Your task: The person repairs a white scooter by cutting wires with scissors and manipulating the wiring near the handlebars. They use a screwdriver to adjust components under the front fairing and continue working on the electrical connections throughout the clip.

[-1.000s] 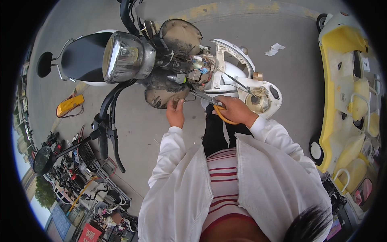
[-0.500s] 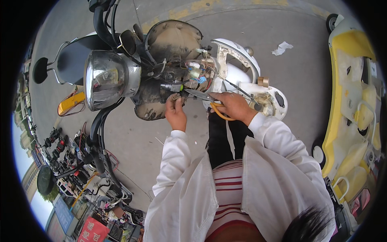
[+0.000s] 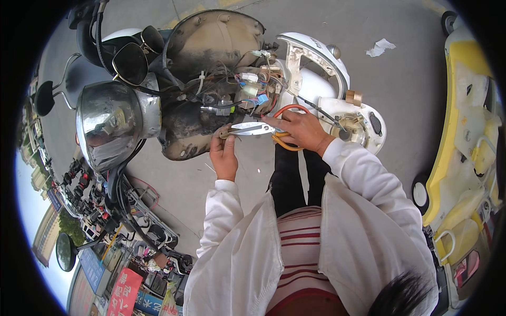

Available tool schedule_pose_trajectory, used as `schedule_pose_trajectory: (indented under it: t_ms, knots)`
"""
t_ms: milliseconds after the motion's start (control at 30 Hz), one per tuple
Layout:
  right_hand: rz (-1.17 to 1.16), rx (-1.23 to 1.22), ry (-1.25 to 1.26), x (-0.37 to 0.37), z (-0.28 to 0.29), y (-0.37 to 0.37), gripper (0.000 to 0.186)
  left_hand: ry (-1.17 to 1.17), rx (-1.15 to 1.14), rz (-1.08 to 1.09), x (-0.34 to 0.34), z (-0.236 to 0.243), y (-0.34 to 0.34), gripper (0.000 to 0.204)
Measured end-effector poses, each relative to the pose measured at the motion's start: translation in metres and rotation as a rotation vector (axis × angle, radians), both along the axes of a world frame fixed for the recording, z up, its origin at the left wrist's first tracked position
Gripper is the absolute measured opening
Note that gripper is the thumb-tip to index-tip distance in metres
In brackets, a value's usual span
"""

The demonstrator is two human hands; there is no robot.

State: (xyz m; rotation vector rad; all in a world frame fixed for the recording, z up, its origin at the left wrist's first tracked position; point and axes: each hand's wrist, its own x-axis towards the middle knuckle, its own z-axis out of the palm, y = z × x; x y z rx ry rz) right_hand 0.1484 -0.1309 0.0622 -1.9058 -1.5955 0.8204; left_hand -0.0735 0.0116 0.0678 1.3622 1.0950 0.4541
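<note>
My right hand [image 3: 301, 129] grips scissors [image 3: 254, 128] with orange handles. Their silver blades point left, the tips meeting the fingers of my left hand [image 3: 224, 154]. That hand is closed in a pinch on a small brownish piece [image 3: 225, 131], too small to name. Just beyond both hands lies a stripped-down scooter front, its wiring bared. Near the blades are a blue connector [image 3: 262, 99], white connectors [image 3: 249, 77] and a metal cylinder with a yellow-green end [image 3: 217, 110]. A chrome headlight housing [image 3: 108, 124] stands to the left.
A white scooter panel [image 3: 311, 95] and a round copper-coloured part [image 3: 353, 97] sit beyond my right hand. Sunglasses [image 3: 130, 64] rest by the handlebar. A yellow vehicle body [image 3: 458, 131] stands at right, parked two-wheelers [image 3: 153, 237] at lower left. Crumpled white paper [image 3: 380, 47] lies on the ground.
The scissors have turned flatter, showing both orange handle loops, and their tips are now at my left fingers. The whole view has shifted, with the headlight housing farther left and larger.
</note>
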Motion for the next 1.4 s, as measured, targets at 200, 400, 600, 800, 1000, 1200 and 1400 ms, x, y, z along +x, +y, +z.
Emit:
schedule_pose_trajectory:
  t_ms: [200, 400, 600, 800, 1000, 1200, 1400]
  knots:
    - [-0.008, 0.076, -0.006, -0.010, -0.018, 0.002, 0.064, -0.025, -0.008, -0.009, -0.003, -0.004, 0.001, 0.030]
    - [-0.009, 0.084, -0.013, -0.017, -0.019, 0.010, 0.061, -0.034, -0.093, -0.033, -0.005, 0.001, 0.008, 0.033]
    - [-0.035, 0.019, -0.006, -0.034, -0.022, 0.010, 0.063, -0.049, -0.122, -0.035, -0.006, -0.003, 0.009, 0.031]
    - [-0.114, -0.087, 0.219, -0.044, -0.010, 0.010, 0.065, 0.011, -0.070, 0.004, -0.003, -0.002, 0.009, 0.030]
    - [-0.372, 0.081, 0.458, -0.072, -0.008, 0.008, 0.061, 0.026, 0.033, 0.151, 0.014, -0.003, -0.003, 0.023]
    - [-0.499, -0.209, 0.840, -0.080, 0.010, 0.010, 0.062, 0.072, 0.106, 0.218, 0.028, 0.002, -0.013, 0.022]
    - [-0.586, -0.222, 0.914, -0.090, 0.010, 0.009, 0.060, 0.053, 0.088, 0.233, 0.030, -0.003, -0.013, 0.023]
